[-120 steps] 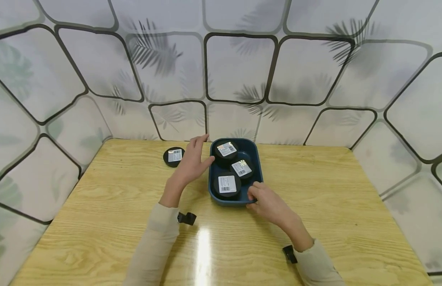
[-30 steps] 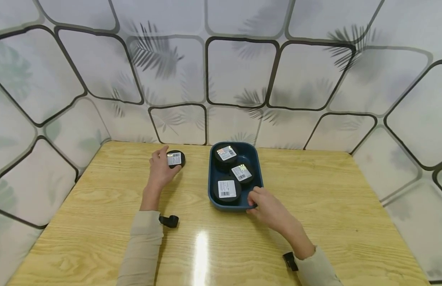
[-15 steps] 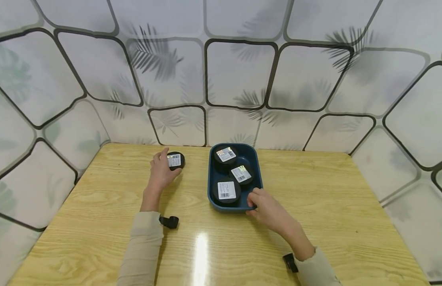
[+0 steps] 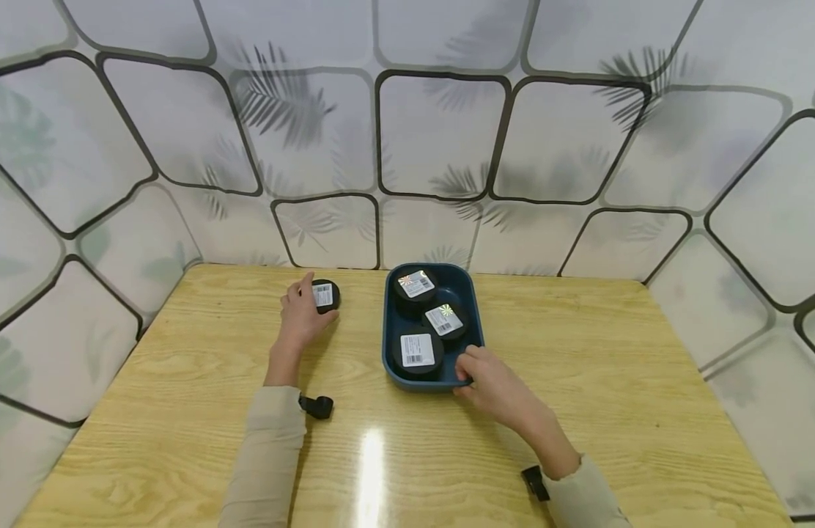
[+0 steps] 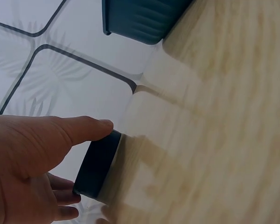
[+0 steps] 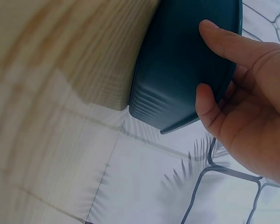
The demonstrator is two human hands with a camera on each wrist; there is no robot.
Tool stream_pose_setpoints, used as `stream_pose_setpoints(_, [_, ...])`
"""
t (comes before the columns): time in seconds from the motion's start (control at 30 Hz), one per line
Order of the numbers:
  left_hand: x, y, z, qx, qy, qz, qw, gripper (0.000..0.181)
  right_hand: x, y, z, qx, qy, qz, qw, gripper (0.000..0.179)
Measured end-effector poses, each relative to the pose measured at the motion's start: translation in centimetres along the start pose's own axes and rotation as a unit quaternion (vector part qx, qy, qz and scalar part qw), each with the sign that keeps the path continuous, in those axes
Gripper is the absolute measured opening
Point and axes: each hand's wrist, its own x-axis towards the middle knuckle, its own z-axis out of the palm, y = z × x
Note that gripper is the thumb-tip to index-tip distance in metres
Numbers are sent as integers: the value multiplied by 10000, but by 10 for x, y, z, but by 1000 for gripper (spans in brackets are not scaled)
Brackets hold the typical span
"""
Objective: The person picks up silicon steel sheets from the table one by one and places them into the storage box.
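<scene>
My left hand (image 4: 300, 315) is at a black round container (image 4: 325, 295) with a white label, left of a blue box. In the left wrist view, the thumb touches the near side of the round container (image 5: 98, 165), and the other fingers reach around its far side. It sits flat on the table. My right hand (image 4: 493, 381) grips the near right corner of the blue box (image 4: 389, 323), fingers over the rim and thumb outside. Three similar black containers lie label up inside: far left (image 4: 415, 284), middle (image 4: 445, 320) and near left (image 4: 418, 352).
The wooden table (image 4: 599, 381) reaches back to a patterned curtain (image 4: 440, 132), which also runs along both sides. The box stands close to the table's back edge. A black camera (image 4: 318, 407) is on the left wrist, and another (image 4: 535, 484) on the right.
My left hand has gone from the box's left rim to the round container on the left, then closed in slightly to the right around it. The right hand keeps its grip on the box.
</scene>
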Motion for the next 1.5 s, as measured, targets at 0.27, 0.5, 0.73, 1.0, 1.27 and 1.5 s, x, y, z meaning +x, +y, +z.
stream_pose_setpoints(0.27, [4,-6,6,-50,-74,-115,9999,91,0,1,1,21,52,-54,10000,33])
stream_pose_setpoints(0.5, [6,-10,7,-95,14,-98,9999,87,-1,1,1,30,39,1,10000,33])
stream_pose_setpoints(0.73, [5,-10,4,-148,-7,-153,9998,90,0,0,-1,17,59,-28,10000,33])
stream_pose_setpoints(1.0, [3,-10,3,-104,-11,-192,9998,92,1,-2,-2,8,2,66,10000,32])
stream_pose_setpoints(1.27, [2,-11,3,-180,-28,-220,9996,93,0,-3,-1,6,23,116,9999,33])
stream_pose_setpoints(1.5, [1,-10,3,-697,-32,-140,9975,94,1,-1,0,-12,5,59,10000,32])
